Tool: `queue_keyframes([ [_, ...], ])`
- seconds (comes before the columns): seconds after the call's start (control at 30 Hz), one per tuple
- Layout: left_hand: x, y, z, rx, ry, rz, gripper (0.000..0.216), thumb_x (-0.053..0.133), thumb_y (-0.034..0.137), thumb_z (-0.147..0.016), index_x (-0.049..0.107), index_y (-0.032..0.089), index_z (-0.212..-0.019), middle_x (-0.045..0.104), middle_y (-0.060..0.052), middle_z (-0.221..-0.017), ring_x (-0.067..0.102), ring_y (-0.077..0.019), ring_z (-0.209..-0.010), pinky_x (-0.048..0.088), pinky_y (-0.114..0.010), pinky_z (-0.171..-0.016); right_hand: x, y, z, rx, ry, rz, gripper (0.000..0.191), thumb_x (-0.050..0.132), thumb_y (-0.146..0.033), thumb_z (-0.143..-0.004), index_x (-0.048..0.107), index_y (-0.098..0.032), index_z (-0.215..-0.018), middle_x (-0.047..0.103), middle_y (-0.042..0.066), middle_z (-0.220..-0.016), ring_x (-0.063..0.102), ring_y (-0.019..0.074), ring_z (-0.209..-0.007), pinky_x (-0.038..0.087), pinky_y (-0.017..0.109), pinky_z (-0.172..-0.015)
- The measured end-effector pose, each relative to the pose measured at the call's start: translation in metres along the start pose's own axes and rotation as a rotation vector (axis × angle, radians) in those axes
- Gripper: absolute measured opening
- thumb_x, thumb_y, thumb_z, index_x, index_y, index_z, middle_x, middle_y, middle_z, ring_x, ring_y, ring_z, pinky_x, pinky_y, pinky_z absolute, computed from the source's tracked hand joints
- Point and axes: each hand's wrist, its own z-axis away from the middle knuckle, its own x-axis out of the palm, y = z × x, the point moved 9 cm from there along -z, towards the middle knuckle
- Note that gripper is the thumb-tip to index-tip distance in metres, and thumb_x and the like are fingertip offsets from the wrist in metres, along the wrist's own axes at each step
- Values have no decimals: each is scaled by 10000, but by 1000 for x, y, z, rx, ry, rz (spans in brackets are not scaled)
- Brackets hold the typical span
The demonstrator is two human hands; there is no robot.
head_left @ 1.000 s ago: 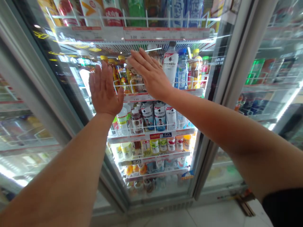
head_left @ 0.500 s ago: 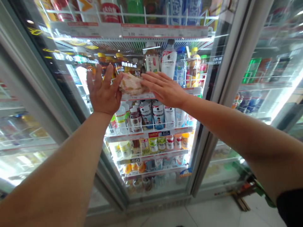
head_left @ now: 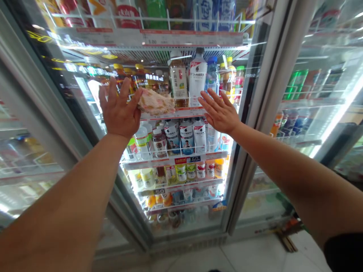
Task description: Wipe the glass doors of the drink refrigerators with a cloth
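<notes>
My left hand (head_left: 119, 111) is raised flat against the glass door (head_left: 85, 98) of a drinks cooler, fingers spread. Its thumb pins the left end of a crumpled pink and white cloth (head_left: 157, 104) to the glass. The cloth lies level with the second shelf, in front of yellow-capped bottles (head_left: 136, 75). My right hand (head_left: 219, 112) is open with fingers apart. It is to the right of the cloth and not touching it, in front of a white bottle (head_left: 197, 81) and a tea bottle (head_left: 178, 81).
Wire shelves (head_left: 172, 160) hold several rows of bottles and cans behind the glass. A metal door frame (head_left: 263, 113) runs down on the right, with another cooler door (head_left: 320, 87) beyond it. A further glass door (head_left: 25, 151) is on the left. A tiled floor (head_left: 249, 257) lies below.
The right hand, first over the cloth, slid right and down off it. The cloth now stays at the left hand's thumb. The left hand barely moved.
</notes>
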Motion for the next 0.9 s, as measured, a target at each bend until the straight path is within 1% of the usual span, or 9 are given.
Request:
queue_keyframes([
  [0.13, -7, 8, -2, 33, 14, 10, 582, 504, 330, -973, 336, 428, -1521, 79, 139, -1669, 51, -264, -1564, 103, -670, -1234, 0, 0, 0, 12, -32, 16, 665, 359, -286, -1015, 74, -344, -1614, 233, -42, -1668, 182, 238, -1557, 138, 546, -1299],
  [0.2, -12, 17, -4, 59, 5, 19, 550, 486, 312, -986, 359, 443, -1505, 106, 143, -1663, 75, -250, -1563, 91, -671, -1235, -1, 0, 1, 16, -37, 15, 668, 367, -288, -1011, 85, -342, -1614, 235, -42, -1667, 184, 242, -1557, 141, 552, -1298],
  [0.37, -22, 45, -12, 32, -108, 73, 483, 413, 295, -997, 453, 309, -1478, 315, 25, -1623, 145, -245, -1554, 25, -637, -1261, -2, -1, 1, 12, -21, -7, 678, 381, -282, -1003, 96, -339, -1615, 242, -37, -1666, 189, 243, -1556, 134, 549, -1299],
  [0.47, -30, 65, -14, 26, -153, 82, 523, 434, 349, -979, 442, 224, -1487, 328, -16, -1621, 164, -268, -1549, 5, -586, -1287, -2, -1, 1, 13, -13, -12, 672, 379, -281, -1003, 107, -334, -1615, 256, -32, -1664, 200, 238, -1554, 132, 549, -1297],
  [0.57, -31, 78, -14, 25, -201, 83, 644, 474, 492, -965, 396, 160, -1511, 305, -61, -1629, 168, -318, -1544, 8, -584, -1286, -2, -1, 2, 4, 6, -13, 665, 379, -278, -1003, 123, -318, -1615, 264, -20, -1663, 197, 234, -1556, 136, 549, -1294],
  [0.67, -27, 78, -16, -23, -229, 75, 636, 401, 543, -994, 428, 142, -1487, 357, -70, -1603, 174, -325, -1541, 49, -590, -1278, -1, -2, 2, -3, 19, -2, 653, 374, -278, -1006, 142, -299, -1616, 266, -9, -1663, 191, 231, -1557, 138, 541, -1294],
  [0.77, -29, 76, -21, -44, -185, 80, 515, 321, 474, -1034, 483, 210, -1446, 473, -20, -1537, 244, -295, -1523, 121, -601, -1259, 0, -1, 2, -2, 14, 4, 657, 369, -276, -1008, 124, -311, -1616, 259, -17, -1664, 192, 230, -1555, 142, 541, -1294],
  [0.83, -33, 75, -27, -37, -150, 78, 458, 341, 452, -1032, 538, 240, -1388, 555, -9, -1463, 317, -296, -1488, 178, -619, -1233, -1, -2, 2, -3, 20, 5, 664, 367, -273, -1008, 104, -322, -1616, 257, -22, -1664, 195, 226, -1554, 149, 536, -1294],
  [0.9, -37, 74, -34, -41, -139, 40, 414, 382, 461, -1019, 620, 227, -1263, 623, -33, -1370, 374, -313, -1445, 231, -628, -1200, -2, -3, 2, -5, 30, 11, 665, 362, -272, -1011, 92, -324, -1616, 260, -24, -1662, 198, 221, -1553, 158, 528, -1294],
])
